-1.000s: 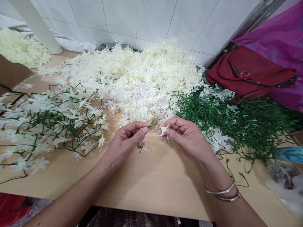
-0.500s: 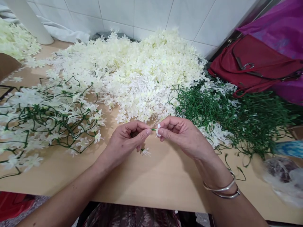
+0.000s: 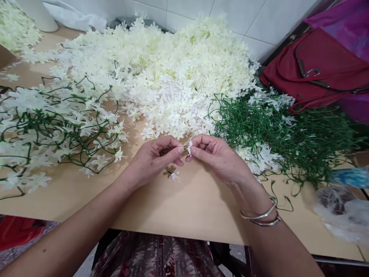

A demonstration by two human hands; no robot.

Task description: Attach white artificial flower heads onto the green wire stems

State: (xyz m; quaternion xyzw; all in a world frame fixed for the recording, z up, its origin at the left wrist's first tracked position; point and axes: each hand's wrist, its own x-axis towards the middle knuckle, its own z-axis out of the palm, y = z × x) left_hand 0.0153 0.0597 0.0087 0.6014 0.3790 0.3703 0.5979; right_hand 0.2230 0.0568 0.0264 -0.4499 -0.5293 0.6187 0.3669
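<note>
Near the middle of the table, my left hand [image 3: 161,156] pinches a green stem between thumb and forefinger. My right hand [image 3: 211,156] grips a small white flower [image 3: 189,148] at the stem's tip, its fingertips nearly touching those of my left hand. Below my left hand hangs another white flower [image 3: 174,176] on a green stem. A large heap of loose white flowers [image 3: 173,77] lies behind both hands. To the left are white flowers joined to green stems [image 3: 57,130]; to the right is a tangle of green stems [image 3: 253,123].
A red bag [image 3: 323,69] stands at the back right by the tiled wall [image 3: 259,23]. A clear plastic bag [image 3: 343,211] lies at the right. More pale flowers [image 3: 17,27] and a white post [image 3: 40,13] are at the back left.
The view has tilted down, so the table and piles sit a little higher in it. Both hands stay together at the flower and stem, with the grip nearly unchanged.
</note>
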